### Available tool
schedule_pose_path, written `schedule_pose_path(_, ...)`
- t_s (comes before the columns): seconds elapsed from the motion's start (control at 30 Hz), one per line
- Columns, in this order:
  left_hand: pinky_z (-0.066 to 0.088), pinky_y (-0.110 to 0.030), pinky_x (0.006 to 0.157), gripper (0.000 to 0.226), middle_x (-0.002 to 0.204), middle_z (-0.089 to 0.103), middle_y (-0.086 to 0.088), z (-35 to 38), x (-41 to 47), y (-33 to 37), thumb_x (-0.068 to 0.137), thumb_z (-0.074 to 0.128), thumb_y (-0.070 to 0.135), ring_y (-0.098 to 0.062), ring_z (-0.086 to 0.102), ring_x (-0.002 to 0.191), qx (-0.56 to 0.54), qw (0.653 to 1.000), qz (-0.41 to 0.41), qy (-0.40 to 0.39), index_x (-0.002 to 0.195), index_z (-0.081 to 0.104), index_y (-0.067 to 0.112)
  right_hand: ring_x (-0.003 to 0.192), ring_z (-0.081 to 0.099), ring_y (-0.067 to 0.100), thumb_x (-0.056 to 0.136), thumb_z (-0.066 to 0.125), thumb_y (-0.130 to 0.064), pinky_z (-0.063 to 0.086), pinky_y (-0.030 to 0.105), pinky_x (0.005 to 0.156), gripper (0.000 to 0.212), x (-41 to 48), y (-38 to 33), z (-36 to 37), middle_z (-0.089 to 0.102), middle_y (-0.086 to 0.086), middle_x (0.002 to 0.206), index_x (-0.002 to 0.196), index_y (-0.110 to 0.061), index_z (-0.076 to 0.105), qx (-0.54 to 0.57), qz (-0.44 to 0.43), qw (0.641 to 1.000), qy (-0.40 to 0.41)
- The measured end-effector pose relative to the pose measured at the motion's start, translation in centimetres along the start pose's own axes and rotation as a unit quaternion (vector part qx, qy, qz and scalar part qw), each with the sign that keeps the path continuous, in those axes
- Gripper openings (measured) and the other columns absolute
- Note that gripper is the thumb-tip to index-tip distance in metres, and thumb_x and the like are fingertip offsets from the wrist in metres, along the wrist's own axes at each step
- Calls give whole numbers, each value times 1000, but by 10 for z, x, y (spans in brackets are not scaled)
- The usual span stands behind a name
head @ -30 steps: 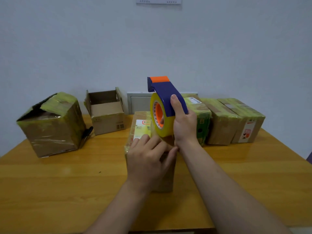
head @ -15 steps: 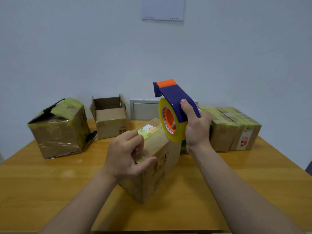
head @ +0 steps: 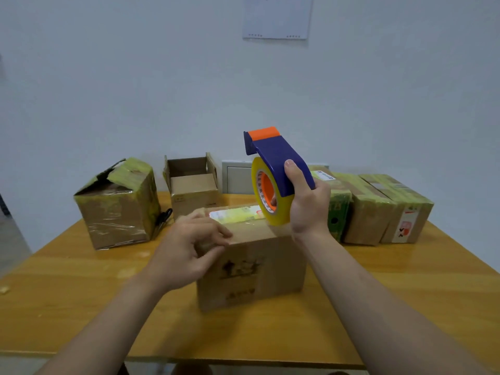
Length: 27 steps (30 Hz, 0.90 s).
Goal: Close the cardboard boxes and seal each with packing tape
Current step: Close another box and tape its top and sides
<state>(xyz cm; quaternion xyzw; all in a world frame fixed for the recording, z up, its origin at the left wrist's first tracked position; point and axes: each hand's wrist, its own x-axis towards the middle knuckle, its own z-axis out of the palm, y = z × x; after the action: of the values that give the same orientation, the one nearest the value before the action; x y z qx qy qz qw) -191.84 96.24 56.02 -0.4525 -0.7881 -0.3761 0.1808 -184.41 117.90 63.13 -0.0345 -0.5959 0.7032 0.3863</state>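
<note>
Head view. The box (head: 251, 266) — matte brown cardboard, rectangular, flaps down — stands mid-table (head: 81, 280) on glossy wood, with a shiny tape strip (head: 238, 215) along its top. The dispenser (head: 276, 169) has a smooth blue plastic shell, an orange tip and 1 round yellowish roll (head: 282, 211), which touches the box's top right end. The right hand (head: 308, 209) has its fingers curled tight round the dispenser. The left hand (head: 189, 247) has its fingers bent over the box's top left edge with the thumb on the front face — clamping that edge.

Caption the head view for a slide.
Right hand holds tape dispenser at cardboard box; left hand pinches its edge.
</note>
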Motion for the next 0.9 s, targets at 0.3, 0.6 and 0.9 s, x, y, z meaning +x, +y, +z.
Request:
schedule_pose_path(0.3,30,-44,104,46,122,61,13,50,-10,77,91,40,70,-15,48,121,200,969,-130,57,114,67,40,77,71,19,84,67,-49,57,37,70,30,-3,-3,6,76,4,82,85,-21,76,-2,-5,1000,4)
schedule_pose_path(0.6,21,-62,124,42,112,54,16,73,-3,69,78,63,70,-13,48,119,85,991,-100,25,99,56,35,72,68,21,92,70,-39,54,34,67,26,-1,-16,-16,74,6,78,81,-16,75,-32,16,998,-47)
schedule_pose_path(0.9,13,-51,128,46,150,56,16,27,7,28,67,65,35,-8,21,157,-184,969,-79,-143,113,67,31,56,60,19,84,67,-41,48,28,55,26,28,-60,-74,68,5,70,85,-17,77,-67,161,948,-267)
